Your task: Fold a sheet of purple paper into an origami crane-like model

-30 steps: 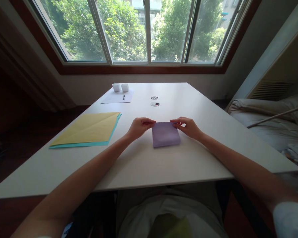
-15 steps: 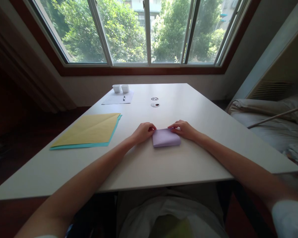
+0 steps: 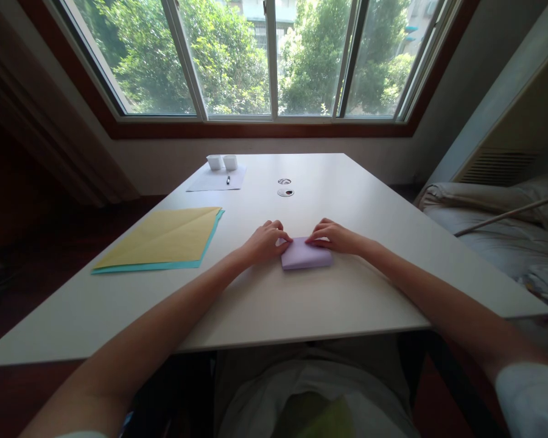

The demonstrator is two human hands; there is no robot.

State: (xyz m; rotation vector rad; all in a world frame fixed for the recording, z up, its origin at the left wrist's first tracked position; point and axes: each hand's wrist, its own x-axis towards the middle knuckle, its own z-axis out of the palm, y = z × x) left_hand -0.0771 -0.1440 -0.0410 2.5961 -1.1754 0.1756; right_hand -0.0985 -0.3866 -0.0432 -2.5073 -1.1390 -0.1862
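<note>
— In the head view, where is the purple paper (image 3: pixel 307 255)?

— Just below the middle of the frame, lying flat on the white table (image 3: pixel 301 310) as a small folded block, several layers thick by the look of it.

— And the hands?

— The left hand (image 3: pixel 265 241) has its fingers curled onto the paper's upper left corner. The right hand (image 3: pixel 333 237) does the same along the far edge, toward the upper right corner. Both hold that edge down; neither is a fist.

— How would it handle?

— I'd judge it very light and soft. It should bend and crease at a touch, and it could slide on the smooth tabletop unless pinned. The layers would probably spring open if let go.

— Where to take hold?

— At the far edge and corners, I think, with fingertips on top, where the hands are now. The near edge is free.

— Anything else around?

— A yellow sheet (image 3: pixel 164 236) lies over a teal sheet (image 3: pixel 146 267) at middle left. Further up are a white sheet (image 3: pixel 217 180) with a pen (image 3: pixel 228 179) and two white cups (image 3: pixel 222 162).
</note>
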